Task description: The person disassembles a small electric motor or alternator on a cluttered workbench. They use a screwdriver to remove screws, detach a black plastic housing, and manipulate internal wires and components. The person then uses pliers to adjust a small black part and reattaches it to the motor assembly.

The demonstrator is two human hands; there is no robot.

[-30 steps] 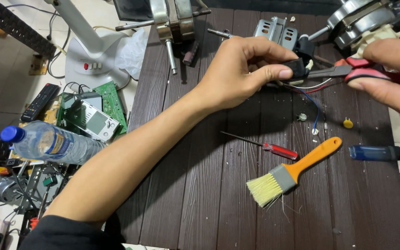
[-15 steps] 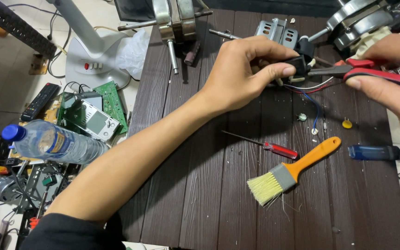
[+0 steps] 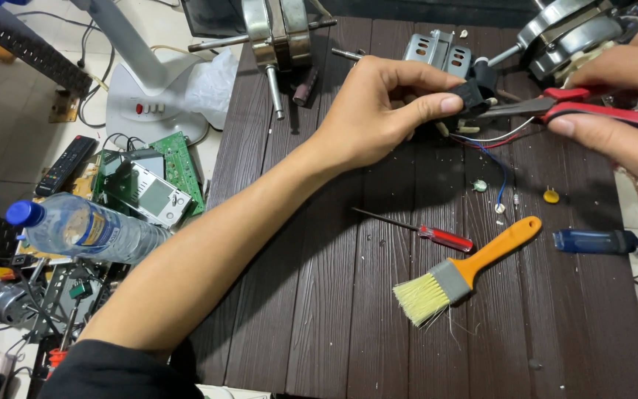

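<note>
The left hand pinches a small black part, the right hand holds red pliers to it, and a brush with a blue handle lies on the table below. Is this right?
Not quite: the brush has an orange handle, not blue, as the head view shows. The rest holds: the left hand pinches the small black part, the right hand holds the red pliers to it, and the brush lies on the table below.

Your left hand: arm stretched out, thumb and fingers pinched together.
Your right hand: fingers curled closed, beside the left hand.

The right hand has slid its red pliers closer, and their tip now touches the small black part that the left hand pinches. Before, they were a bit apart.
</note>
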